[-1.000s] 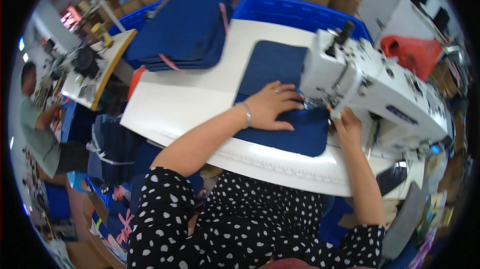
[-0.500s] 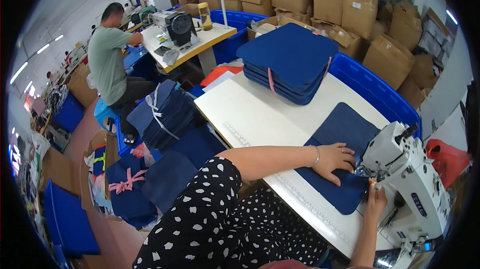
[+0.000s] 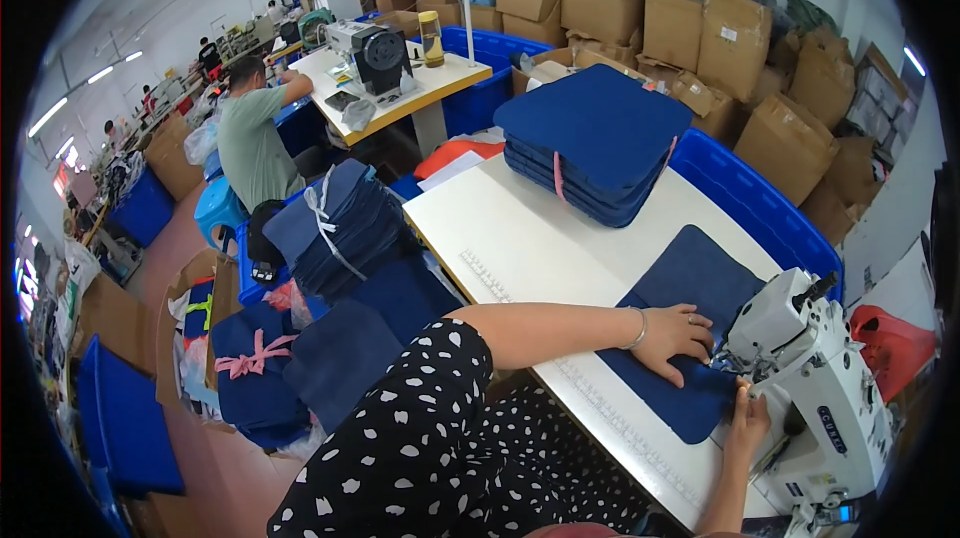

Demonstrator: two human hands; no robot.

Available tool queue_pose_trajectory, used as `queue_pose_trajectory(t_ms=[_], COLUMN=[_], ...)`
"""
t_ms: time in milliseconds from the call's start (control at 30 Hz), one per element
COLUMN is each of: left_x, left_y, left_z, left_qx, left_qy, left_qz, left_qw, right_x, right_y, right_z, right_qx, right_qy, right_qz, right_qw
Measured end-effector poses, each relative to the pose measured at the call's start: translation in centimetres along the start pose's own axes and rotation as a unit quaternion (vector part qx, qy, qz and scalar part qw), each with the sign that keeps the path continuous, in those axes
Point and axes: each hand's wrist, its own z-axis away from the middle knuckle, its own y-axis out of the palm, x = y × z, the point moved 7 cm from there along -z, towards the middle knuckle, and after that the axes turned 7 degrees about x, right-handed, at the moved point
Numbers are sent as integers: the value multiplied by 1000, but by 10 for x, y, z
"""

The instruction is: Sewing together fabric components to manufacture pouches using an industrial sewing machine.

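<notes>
My left hand (image 3: pixel 678 344) lies with fingers apart on a navy fabric panel (image 3: pixel 668 273), just left of the presser foot of a white sewing machine (image 3: pixel 830 388). My right hand (image 3: pixel 748 412) grips the panel's near right edge between thumb and finger beside the needle area. The panel rests on a white table top (image 3: pixel 470 208) with a printed ruler along its front edge. A stack of navy panels (image 3: pixel 590 128) with pink ties sits toward the back of the table.
Bundled navy panels (image 3: pixel 320 228) and an open carton (image 3: pixel 180 338) are at left. A co-worker (image 3: pixel 250 138) sits at another machine table (image 3: pixel 420 83). Blue bins (image 3: pixel 770 208), cardboard boxes (image 3: pixel 725 48) and a red bag (image 3: pixel 880 348) surround the workspace.
The view has swung left and up, showing more of the room. The co-worker leans further forward. My hands keep much the same hold on the panel at the machine.
</notes>
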Motion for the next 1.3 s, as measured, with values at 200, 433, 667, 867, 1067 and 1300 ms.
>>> queue_pose_trajectory(t_ms=[200,433,667,867,1067,1300], left_x=[-1,0,-3,-42,-68,-50], left_y=[-1,-1,-5,-12,-12,-29], left_z=[1,0,3,13,63,121], left_qx=[1,18,66,145,154,70], left_qy=[-2,-25,-124,-255,-272,-375], left_qz=[2,-10,-15,-76,-28,-207], left_qw=[1000,999,990,953,950,901], right_x=[-22,-26,-5,41,101,111], right_y=[0,5,6,3,36,54], right_z=[-1,-1,-2,13,32,41], right_qx=[10,33,18,13,180,208], right_qy=[-10,22,-14,-151,-277,-329], right_qz=[-18,-57,-53,117,209,216], right_qw=[1000,998,998,981,921,896])
